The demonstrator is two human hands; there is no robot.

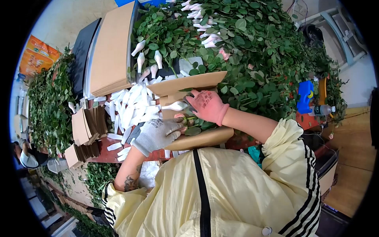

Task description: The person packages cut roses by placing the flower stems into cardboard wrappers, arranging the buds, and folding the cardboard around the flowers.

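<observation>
My left hand (158,133), in a grey-white glove, is closed around pink rose heads (180,116) at the near side of an opened brown cardboard wrapper (213,138). My right hand (207,106), in a pink glove with dark writing, is just beyond it on the right. Its fingers curl down over the wrapper, and what they grip is hidden. Green rose leaves (193,130) lie below the right hand, inside the wrapper. Between the hands and the wrapper's raised far flap (189,83) lies a rosebud in a white sleeve (175,106).
Loose white sleeves (132,106) are heaped at left, beside folded cardboard pieces (85,128). A tall cardboard stack (112,49) stands behind. Leafy rose stems (260,51) cover the back and right. A blue tape dispenser (305,96) and a plastic bottle (321,110) are at right.
</observation>
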